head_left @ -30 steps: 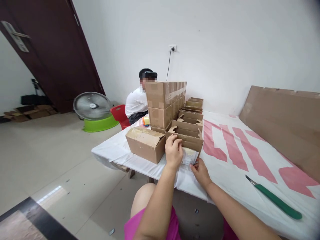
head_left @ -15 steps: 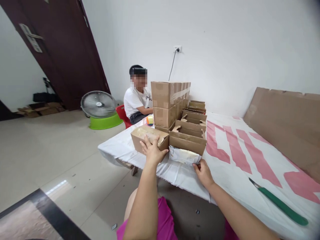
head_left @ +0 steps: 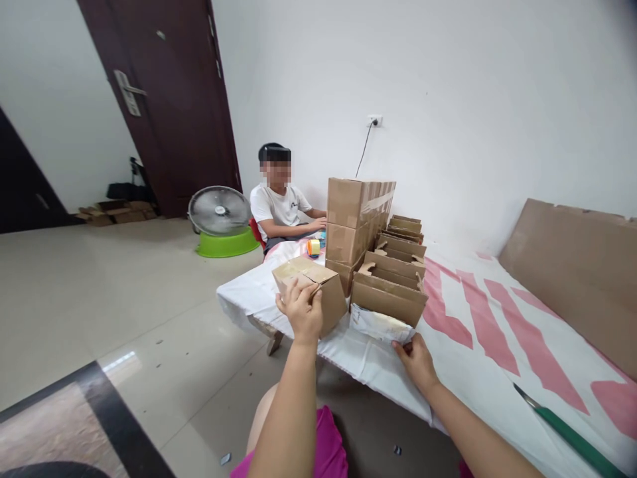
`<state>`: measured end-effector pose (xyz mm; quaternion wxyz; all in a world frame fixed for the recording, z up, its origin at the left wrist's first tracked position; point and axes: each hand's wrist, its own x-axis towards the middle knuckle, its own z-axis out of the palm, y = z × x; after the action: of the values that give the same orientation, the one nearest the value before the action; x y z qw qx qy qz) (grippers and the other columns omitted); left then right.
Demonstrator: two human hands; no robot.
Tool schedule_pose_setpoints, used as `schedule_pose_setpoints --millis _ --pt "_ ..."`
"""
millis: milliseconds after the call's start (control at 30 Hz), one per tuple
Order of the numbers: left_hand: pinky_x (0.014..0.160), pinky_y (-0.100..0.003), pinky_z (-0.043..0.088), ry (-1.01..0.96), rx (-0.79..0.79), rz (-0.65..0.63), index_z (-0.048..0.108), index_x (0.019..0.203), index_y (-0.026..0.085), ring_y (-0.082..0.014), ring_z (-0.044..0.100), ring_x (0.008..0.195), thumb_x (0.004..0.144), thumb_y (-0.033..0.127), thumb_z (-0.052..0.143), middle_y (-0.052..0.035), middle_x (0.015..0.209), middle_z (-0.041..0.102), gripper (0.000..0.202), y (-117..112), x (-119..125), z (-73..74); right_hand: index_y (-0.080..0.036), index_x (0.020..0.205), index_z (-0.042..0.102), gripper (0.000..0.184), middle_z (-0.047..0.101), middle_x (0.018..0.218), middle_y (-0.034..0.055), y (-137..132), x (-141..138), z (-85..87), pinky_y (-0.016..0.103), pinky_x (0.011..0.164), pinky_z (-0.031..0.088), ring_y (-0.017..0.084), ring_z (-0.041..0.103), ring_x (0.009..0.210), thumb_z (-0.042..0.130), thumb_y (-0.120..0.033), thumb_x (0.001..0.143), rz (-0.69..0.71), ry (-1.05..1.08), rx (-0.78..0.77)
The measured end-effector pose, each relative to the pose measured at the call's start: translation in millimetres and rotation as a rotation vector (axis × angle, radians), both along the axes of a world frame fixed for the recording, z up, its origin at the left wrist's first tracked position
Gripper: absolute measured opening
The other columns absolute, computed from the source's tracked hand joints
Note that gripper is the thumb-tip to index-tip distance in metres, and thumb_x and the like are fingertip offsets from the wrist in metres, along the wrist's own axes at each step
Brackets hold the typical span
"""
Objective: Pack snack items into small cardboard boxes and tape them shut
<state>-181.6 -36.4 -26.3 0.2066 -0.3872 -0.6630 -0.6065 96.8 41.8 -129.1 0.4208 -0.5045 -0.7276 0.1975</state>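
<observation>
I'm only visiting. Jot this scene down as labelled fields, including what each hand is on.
Left hand: on a taped cardboard box
Right hand: pinching a corner of a white packet
Mid-table: stacked boxes, open boxes in a row beside them
Table's right: green-handled knife
Across the table: seated co-worker, white shirt
Floor: fan, green basin

Tabletop (head_left: 249, 289): lower centre to right, white red-printed cloth (head_left: 472, 378)
Centre: closed box (head_left: 336, 309), stacked boxes (head_left: 342, 243), yellow roll (head_left: 314, 247)
Right of centre: open cartons (head_left: 385, 295) in a row
Lower right: green-handled knife (head_left: 572, 425)
</observation>
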Motion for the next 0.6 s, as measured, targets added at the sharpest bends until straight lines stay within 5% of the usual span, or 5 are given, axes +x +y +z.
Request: schedule_pose_setpoints --millis 200,500,600 --pt "0.097 -0.044 0.031 0.090 0.089 0.023 0.069 0.083 0.022 -0.0228 0.061 0.088 0.085 0.027 0.057 -0.0044 0.085 0.070 0.013 -19 34 16.5 -0.023 0.083 0.055 0.040 0.066 0.072 0.0047 6 -1 4.4 0.036 0.061 0.048 0.024 0.063 0.064 0.048 -0.062 0.079 -0.034 0.003 -0.051" --pt "0.091 -0.042 0.030 -0.012 0.148 0.096 0.069 0.084 0.024 -0.0230 0.060 0.090 0.087 0.028 0.056 -0.0027 0.088 0.070 0.015 -56 30 40.6 -0.028 0.066 0.039 0.040 0.057 0.052 -0.0014 13 3 -3.5 0.034 0.052 0.043 0.023 0.059 0.050 0.044 -0.065 0.080 -0.099 0.043 -0.083" --pt "0.088 -0.041 0.031 0.031 0.144 0.034 0.069 0.084 0.024 -0.0224 0.060 0.087 0.087 0.027 0.056 -0.0021 0.085 0.069 0.014 -63 39 46.4 -0.028 0.066 0.040 0.039 0.059 0.051 -0.0011 12 3 -3.9 0.034 0.052 0.043 0.023 0.059 0.050 0.046 -0.064 0.080 -0.114 0.046 -0.093"
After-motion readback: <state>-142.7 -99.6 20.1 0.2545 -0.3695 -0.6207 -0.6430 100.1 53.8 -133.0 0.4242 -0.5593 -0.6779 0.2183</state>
